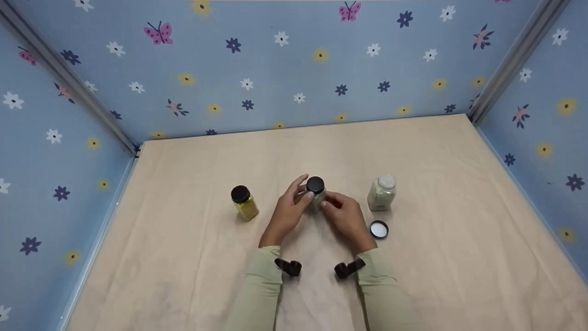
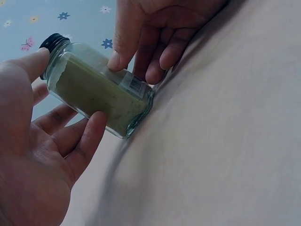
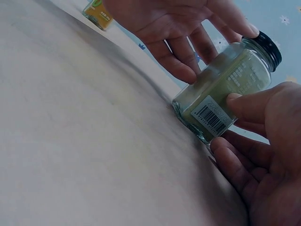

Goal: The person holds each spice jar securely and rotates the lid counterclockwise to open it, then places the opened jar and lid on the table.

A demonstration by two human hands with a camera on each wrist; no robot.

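Observation:
Between the two hands stands a clear glass spice jar (image 2: 94, 87) of green powder with a black cap (image 1: 315, 185). The left hand (image 1: 289, 209) holds it from the left, its thumb at the cap and its fingers round the far side. Lower down, the right hand (image 1: 344, 216) pinches the jar between thumb and fingers. A barcode label (image 3: 210, 116) shows on the glass near its base in the right wrist view. The jar's bottom is at the cloth; whether it bears fully on it, I cannot tell.
Left of the hands is a black-capped jar (image 1: 248, 209) with yellow contents. To the right stands a jar (image 1: 381, 195) of pale green contents with a white perforated top. A loose black lid (image 1: 379, 229) lies near the right wrist. Flowered blue walls (image 1: 275, 69) border the cloth-covered table (image 1: 161, 257).

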